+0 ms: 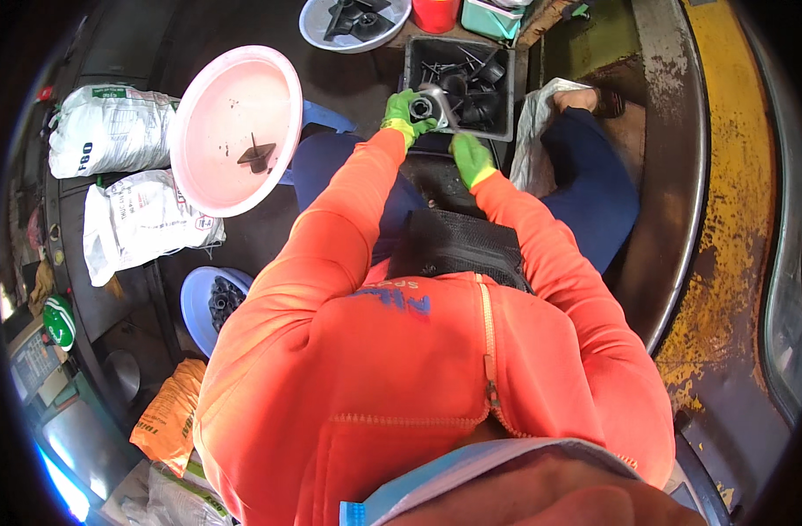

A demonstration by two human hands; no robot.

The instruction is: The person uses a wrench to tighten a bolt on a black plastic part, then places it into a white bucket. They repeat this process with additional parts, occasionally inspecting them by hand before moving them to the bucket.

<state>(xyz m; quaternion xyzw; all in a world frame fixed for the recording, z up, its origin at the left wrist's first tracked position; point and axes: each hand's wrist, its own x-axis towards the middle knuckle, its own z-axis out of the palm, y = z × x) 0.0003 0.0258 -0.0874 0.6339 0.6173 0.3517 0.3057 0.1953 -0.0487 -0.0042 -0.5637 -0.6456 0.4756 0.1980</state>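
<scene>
Both of my hands wear green gloves and work in front of the grey crate (408, 66). My left hand (402, 113) is closed around a round dark part with a ring-shaped hub (422, 109), the hub turned up. In my right hand (471, 158), nearer to me and to the right, is the lower end of a slim grey metal tool with a curved head (442, 99). Its head lies against or just over the part's far edge; contact is not clear. Just beyond, several black moulded pieces (471, 92) fill the crate.
A tilted pink basin (234, 83) at left holds one dark bladed piece (259, 156). Blue basins with dark parts stand at the far side (309, 26) and lower left (191, 298). White sacks (112, 131) lie at left; a yellow, rust-worn metal edge (725, 175) runs along the right.
</scene>
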